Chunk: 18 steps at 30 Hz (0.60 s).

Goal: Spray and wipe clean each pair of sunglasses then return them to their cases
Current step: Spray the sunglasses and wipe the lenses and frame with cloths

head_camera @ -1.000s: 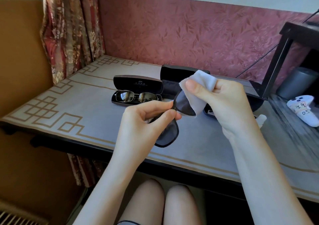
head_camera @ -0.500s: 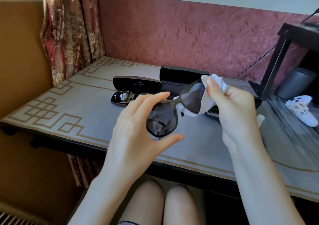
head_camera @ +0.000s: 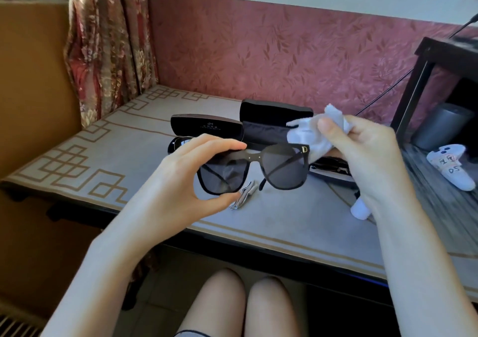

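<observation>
Sunglasses (head_camera: 284, 168) turned face-on since earlier; left hand (head_camera: 176, 181) grip pinching one lens rim; right hand (head_camera: 367, 155) grip pinching white cloth (head_camera: 305, 135) just beside sunglasses.

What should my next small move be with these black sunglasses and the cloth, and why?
Probably bring the white cloth in your right hand onto the lens nearest it and wipe. Your left hand grips the sunglasses by the other lens rim, above the table, while the cloth sits bunched at the frame's corner, off both lenses.
</observation>
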Available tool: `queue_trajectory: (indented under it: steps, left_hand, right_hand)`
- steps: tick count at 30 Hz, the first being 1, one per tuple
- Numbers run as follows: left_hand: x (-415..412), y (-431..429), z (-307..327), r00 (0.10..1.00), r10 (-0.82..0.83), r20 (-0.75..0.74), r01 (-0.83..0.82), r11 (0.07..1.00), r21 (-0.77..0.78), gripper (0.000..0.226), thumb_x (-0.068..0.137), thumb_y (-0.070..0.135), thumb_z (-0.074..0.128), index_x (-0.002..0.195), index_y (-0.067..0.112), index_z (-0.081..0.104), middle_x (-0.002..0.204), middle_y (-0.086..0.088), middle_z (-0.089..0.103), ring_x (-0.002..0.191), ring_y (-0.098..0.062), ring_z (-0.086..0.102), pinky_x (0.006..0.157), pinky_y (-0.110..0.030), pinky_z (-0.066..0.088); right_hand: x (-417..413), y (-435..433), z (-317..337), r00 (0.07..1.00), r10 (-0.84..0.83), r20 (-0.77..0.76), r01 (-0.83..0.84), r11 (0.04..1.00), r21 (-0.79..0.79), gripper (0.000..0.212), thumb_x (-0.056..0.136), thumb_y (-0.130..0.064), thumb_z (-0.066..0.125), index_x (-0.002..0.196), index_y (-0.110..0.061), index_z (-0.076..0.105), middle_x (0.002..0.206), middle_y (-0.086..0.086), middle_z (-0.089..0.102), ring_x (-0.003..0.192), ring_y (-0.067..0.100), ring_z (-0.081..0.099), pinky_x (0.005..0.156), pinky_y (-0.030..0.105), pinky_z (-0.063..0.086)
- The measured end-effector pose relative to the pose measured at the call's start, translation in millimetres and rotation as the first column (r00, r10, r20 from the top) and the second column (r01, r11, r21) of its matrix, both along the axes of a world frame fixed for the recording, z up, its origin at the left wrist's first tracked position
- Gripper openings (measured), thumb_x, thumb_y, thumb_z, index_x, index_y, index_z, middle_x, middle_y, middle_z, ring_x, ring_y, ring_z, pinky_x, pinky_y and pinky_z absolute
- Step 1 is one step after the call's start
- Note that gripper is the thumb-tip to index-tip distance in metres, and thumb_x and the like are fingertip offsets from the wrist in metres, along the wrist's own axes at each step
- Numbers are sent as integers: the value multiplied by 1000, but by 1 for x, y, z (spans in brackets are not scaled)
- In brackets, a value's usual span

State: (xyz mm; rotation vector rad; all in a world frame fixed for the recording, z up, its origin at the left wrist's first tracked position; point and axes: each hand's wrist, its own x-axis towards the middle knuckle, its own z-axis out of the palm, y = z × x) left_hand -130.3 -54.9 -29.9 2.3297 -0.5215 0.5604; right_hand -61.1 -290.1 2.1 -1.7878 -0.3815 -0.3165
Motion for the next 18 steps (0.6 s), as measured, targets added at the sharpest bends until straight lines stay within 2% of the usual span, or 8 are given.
queue_trajectory:
  steps: [2,4,5,7,9,12,15,18]
  left_hand:
    - [5,2,2,1000,-23,-19,24,999,30,59,75,25,79,128,30,54,121,21,55,118,5,49,100,-8,32]
    - [8,4,4,999,-43,-29,44,998,39,57,75,24,78,127,29,55,119,20,55,115,7,49,97,-4,31]
    - [10,5,5,998,-48,-30,49,998,41,57,75,24,78,127,29,55,118,19,56,113,7,49,94,-3,31]
    - [13,6,7,998,-51,-28,53,998,43,57,75,22,79,126,28,56,116,16,57,110,4,50,91,-3,32]
    - [14,6,7,998,-55,-22,56,998,41,57,74,19,81,126,26,57,113,13,58,106,4,51,88,-4,33]
    - [15,7,6,998,-68,-12,69,997,37,58,73,18,81,125,26,57,113,16,57,105,8,50,88,-3,32]
    - [15,8,4,997,-79,-21,79,997,17,58,74,20,80,126,28,56,116,17,57,108,4,52,90,-5,34]
    - [15,7,5,997,-75,-25,75,997,24,58,74,23,79,126,30,56,115,16,58,108,-4,53,90,-8,36]
  right_hand:
    - [4,-1,11,996,84,38,-77,987,-142,16,92,-21,64,79,-21,73,81,-4,76,96,-10,64,73,14,50]
    - [4,2,21,977,211,8,-200,937,-285,13,87,-28,65,82,-23,75,95,6,73,99,-4,66,81,9,44]
    - [3,5,25,963,270,-21,-261,902,-343,16,84,-32,63,82,-21,75,97,7,73,104,2,66,83,9,44]
    - [4,12,27,939,337,-62,-327,824,-462,15,85,-33,65,83,-24,76,95,0,75,105,15,65,91,25,46]
    - [4,18,25,918,383,-107,-378,755,-536,13,88,-26,67,95,-26,78,97,-6,75,97,15,67,94,34,46]
    - [3,15,22,870,454,-192,-482,702,-525,31,83,-31,70,113,-32,72,111,-21,72,107,-7,62,101,21,44]
    - [1,5,20,829,531,-175,-547,704,-453,47,84,-50,53,118,-23,70,124,-17,67,123,-3,55,108,22,39]
    - [6,2,17,855,495,-154,-517,787,-337,47,96,-41,38,116,-14,70,111,-11,74,117,3,61,104,19,40]
